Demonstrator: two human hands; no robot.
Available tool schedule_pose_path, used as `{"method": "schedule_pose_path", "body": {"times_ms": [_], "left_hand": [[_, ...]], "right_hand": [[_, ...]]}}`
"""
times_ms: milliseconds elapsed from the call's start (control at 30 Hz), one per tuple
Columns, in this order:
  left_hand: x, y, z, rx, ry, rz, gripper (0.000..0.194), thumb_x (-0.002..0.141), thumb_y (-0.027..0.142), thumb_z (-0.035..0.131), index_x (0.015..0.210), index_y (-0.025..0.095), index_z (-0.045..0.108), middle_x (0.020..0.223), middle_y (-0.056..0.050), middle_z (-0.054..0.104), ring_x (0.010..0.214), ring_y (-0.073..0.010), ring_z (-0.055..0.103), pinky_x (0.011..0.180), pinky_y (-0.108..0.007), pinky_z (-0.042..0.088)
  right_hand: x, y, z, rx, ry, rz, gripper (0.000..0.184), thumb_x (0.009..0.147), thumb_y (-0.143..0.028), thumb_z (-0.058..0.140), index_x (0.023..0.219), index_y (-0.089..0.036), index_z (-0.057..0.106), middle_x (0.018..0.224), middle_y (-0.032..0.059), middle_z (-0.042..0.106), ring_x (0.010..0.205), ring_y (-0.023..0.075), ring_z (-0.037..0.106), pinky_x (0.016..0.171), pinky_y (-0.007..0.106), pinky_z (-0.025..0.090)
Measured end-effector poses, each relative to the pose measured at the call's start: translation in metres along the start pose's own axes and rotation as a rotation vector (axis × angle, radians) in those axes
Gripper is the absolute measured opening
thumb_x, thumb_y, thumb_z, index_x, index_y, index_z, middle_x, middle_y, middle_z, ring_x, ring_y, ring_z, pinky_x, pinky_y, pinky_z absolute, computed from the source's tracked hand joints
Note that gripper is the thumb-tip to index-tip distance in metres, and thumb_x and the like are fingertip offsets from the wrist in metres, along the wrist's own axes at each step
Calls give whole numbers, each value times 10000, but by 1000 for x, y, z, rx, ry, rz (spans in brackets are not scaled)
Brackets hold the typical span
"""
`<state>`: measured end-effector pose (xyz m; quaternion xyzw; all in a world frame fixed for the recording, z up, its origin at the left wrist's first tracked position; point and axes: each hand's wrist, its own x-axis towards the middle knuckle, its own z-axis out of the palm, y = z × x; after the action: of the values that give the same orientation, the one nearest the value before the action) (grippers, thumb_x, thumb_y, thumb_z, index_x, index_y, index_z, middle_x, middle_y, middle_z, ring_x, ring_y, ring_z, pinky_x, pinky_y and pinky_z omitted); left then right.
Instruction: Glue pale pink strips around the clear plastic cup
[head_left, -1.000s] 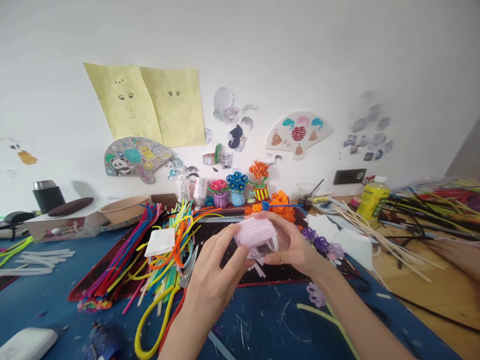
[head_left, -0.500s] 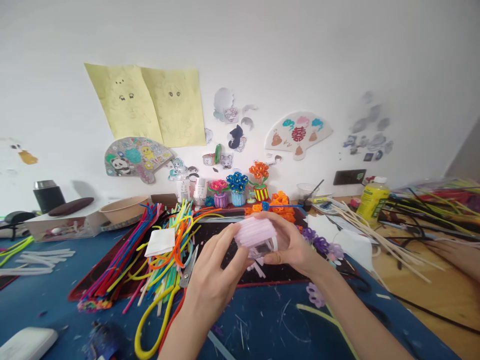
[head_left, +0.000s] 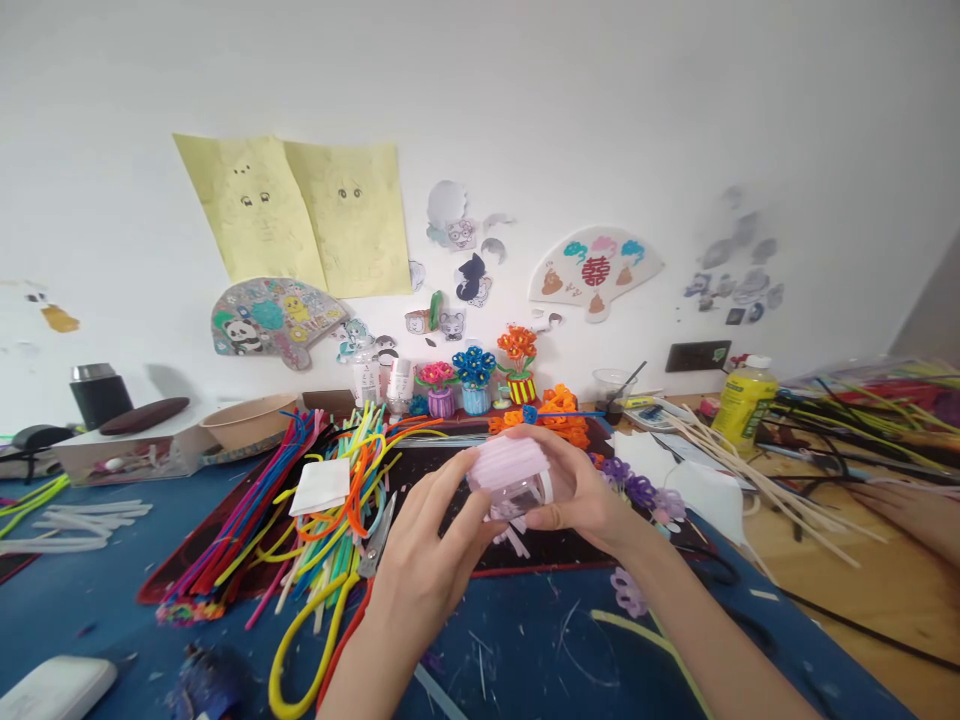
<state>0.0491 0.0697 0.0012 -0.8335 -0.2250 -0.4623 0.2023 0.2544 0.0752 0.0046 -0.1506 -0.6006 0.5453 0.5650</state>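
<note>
One cup (head_left: 513, 462), gripped by left hand (head_left: 433, 530) and right hand (head_left: 585, 492), over the mat (head_left: 574, 556), near its front edge; three flowerpots (head_left: 476, 399) behind.

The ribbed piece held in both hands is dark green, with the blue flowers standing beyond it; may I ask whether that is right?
Not quite: the head view shows that the ribbed piece is pale pink, not dark green. The left hand and right hand do hold it, with the blue flowers beyond.

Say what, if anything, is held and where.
The left hand holds the left side of a clear rounded container faced with pale pink fuzzy strips; the right hand, its right side.
</note>
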Motion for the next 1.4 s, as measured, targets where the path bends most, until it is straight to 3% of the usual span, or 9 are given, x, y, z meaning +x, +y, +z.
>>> {"method": "schedule_pose_path", "body": {"times_ms": [167,400,667,1033,1233,1400], "left_hand": [[-1,-1,2,-16,-4,-33,390,849,135,663,1203,148,499,1305,-192,572,1163,-241,585,954,-378,534],[-3,-3,7,-31,32,-83,426,863,183,654,1257,161,494,1297,-177,594,1151,-220,611,936,-329,546],[-3,-3,8,-3,-5,-137,422,887,222,623,1295,183,521,1299,-158,602,1159,-217,626,959,-305,539],[-6,1,14,-51,-29,-318,450,895,326,607,1322,236,497,1280,-117,640,1117,-223,663,904,-290,579],[-5,0,14,4,-42,-266,421,901,297,599,1310,240,515,1259,-112,640,1087,-222,673,881,-289,584],[-10,-5,16,-16,-94,-350,466,883,310,628,1326,259,489,1250,-95,617,1088,-208,660,885,-290,575]], "right_hand": [[1,2,0,19,22,18,658,601,-188,896,1195,-294,635,1197,42,636,1145,242,567,962,361,447],[3,2,0,57,42,79,700,594,-229,905,1223,-287,605,1181,49,643,1099,227,586,933,333,447],[6,4,-2,57,49,123,720,606,-290,900,1248,-269,576,1153,57,637,1104,235,561,894,321,439],[6,5,-2,54,105,164,732,617,-341,889,1273,-252,576,1115,60,653,1052,241,585,908,348,441],[5,12,-3,90,124,169,798,631,-327,885,1341,-245,528,1185,69,637,1122,248,566,969,364,413],[6,23,0,145,237,162,896,588,-302,908,1341,-317,424,1198,63,618,1080,244,594,922,380,449]]}}
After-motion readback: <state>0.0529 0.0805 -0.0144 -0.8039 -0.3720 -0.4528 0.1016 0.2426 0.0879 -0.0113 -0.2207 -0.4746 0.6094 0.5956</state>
